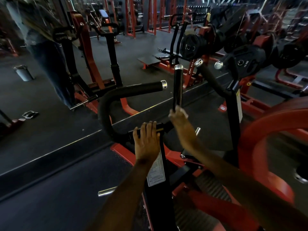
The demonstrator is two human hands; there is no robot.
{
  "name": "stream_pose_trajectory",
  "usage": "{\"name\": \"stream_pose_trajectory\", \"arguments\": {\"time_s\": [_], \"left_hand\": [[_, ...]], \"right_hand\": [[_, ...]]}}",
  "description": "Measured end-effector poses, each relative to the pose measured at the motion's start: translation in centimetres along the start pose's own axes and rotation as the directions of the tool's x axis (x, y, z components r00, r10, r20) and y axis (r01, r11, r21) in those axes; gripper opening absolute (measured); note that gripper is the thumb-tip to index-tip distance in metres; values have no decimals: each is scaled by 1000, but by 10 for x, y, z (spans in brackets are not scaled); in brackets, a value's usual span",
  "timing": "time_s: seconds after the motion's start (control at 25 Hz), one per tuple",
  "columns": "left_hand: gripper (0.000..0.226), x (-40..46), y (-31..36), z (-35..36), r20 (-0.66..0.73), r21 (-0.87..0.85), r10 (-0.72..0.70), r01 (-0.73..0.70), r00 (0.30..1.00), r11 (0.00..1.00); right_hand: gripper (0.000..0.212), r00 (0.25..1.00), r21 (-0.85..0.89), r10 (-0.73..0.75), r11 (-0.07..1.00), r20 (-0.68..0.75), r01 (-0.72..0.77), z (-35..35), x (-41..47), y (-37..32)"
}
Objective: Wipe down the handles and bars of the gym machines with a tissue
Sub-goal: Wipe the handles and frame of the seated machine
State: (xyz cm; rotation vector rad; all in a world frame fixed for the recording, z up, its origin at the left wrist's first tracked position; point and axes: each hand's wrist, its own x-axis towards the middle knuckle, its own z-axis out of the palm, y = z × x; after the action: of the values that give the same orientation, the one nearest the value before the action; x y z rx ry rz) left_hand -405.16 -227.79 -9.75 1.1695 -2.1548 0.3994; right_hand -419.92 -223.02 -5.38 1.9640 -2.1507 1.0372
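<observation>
A red and black gym machine stands in front of me. My left hand (147, 139) grips its black crossbar (162, 126) from above, fingers curled over it. My right hand (179, 120) is blurred and wraps the lower end of the upright black handle (177, 85) with a chrome cap. A pale bit of tissue (183, 112) seems to show at the right fingers, but blur makes it hard to tell. A curved padded handle (133, 91) bends away to the left. Another padded handle (208, 75) rises to the right.
Black weight plates (246, 62) hang on pegs at the right, beside a large red curved frame (250, 140). A mirror wall ahead reflects a person (48, 52) and more red machines. A metal bin (24, 73) appears at the left. Dark rubber floor (50, 189) lies to my left.
</observation>
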Motion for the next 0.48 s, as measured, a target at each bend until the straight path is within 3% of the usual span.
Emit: {"name": "stream_pose_trajectory", "arguments": {"time_s": [0.08,0.16,0.24,0.32,0.36,0.4,0.48], "left_hand": [[47,-3,1,0,-20,9,7,-7,1000,1000],[47,-1,0,1,-20,23,2,-1,1000,1000],[47,0,-1,1,-10,40,4,-3,1000,999],[48,-1,1,1,-12,44,9,-9,1000,999],[48,0,1,1,-11,37,9,-9,1000,999],[49,-1,1,2,-12,28,9,-9,1000,1000],[48,-3,-1,2,-22,14,12,-12,1000,1000]], "right_hand": [[49,992,29,-125,992,-19,125,3,-30,-8],[35,982,38,-170,984,-84,173,-19,6,-9],[30,961,-165,-241,962,-139,217,-34,54,-1],[22,951,-400,-305,879,-56,258,-22,68,13],[16,959,-427,-282,871,-27,244,-10,59,13],[17,966,-388,-257,891,-4,235,0,44,7],[30,981,-139,-182,975,-58,173,15,10,-9]]}}
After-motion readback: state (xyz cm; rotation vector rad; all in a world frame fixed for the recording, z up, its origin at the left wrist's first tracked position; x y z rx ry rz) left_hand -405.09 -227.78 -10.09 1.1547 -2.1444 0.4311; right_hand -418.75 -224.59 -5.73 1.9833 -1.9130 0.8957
